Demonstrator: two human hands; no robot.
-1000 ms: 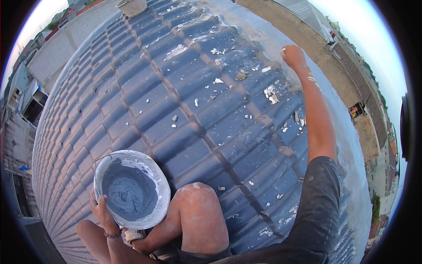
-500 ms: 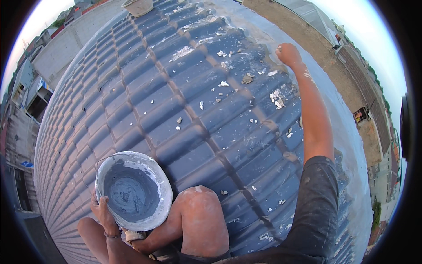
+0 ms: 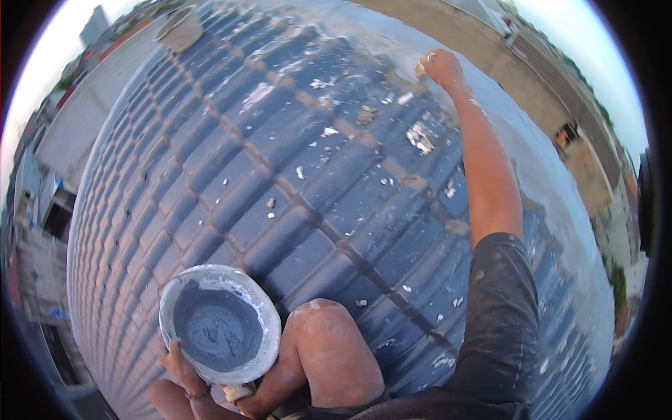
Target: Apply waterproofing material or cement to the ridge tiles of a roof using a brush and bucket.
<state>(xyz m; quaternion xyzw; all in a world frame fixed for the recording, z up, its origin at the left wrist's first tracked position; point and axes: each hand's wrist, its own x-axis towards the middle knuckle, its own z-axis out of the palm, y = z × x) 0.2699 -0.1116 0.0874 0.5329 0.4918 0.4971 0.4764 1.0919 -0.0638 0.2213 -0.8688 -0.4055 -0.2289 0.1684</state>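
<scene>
My left hand [image 3: 178, 364] grips the left rim of a pale bucket [image 3: 269, 329] holding smooth grey paste [image 3: 218, 325], at the lower left beside my bent knee [image 3: 325, 332]. My right arm stretches to the upper right, where my right hand [image 3: 439, 68] is closed at the pale mortar band [image 3: 546, 217] along the edge of the grey tiles [image 3: 294, 252]. A small whitish bit shows at its fingers, too small to name. White chips [image 3: 420, 138] and grey crumbs [image 3: 365, 115] lie scattered on the tiles near that hand.
A second container [image 3: 178, 31] stands on the tiles at the top left. Beyond the curved roof edge are a bare wall [image 3: 91, 105], neighbouring buildings on both sides, and a brown strip of ground [image 3: 490, 59] below on the right.
My right hand has shifted up and left along the mortar band. The bucket and my knee appear lower and slightly to the right, as the view has moved.
</scene>
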